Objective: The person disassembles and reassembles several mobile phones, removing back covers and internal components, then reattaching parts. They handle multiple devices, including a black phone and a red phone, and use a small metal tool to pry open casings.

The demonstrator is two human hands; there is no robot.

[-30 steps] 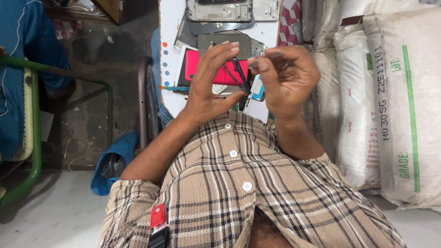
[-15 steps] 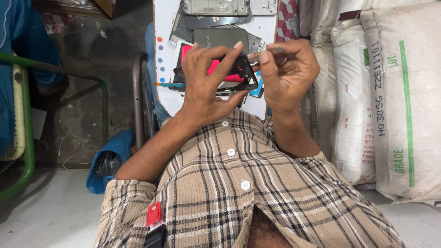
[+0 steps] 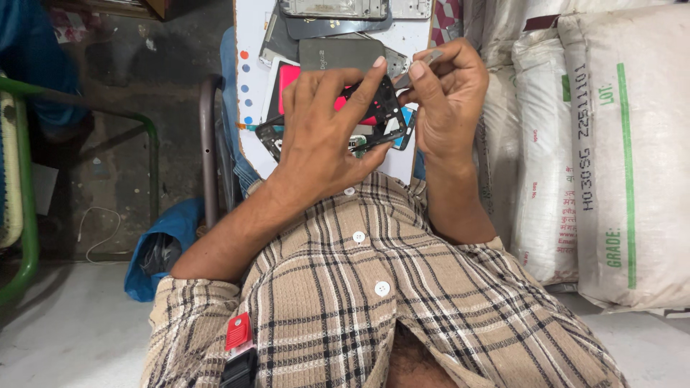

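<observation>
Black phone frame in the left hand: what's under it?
Under the black phone frame: a red panel on the white board. The left hand covers the rest.

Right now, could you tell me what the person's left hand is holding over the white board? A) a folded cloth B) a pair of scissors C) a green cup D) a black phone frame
D: the left hand wraps its fingers around a black phone frame, while the right hand brings a thin metal tool to its edge above the white board.
</observation>
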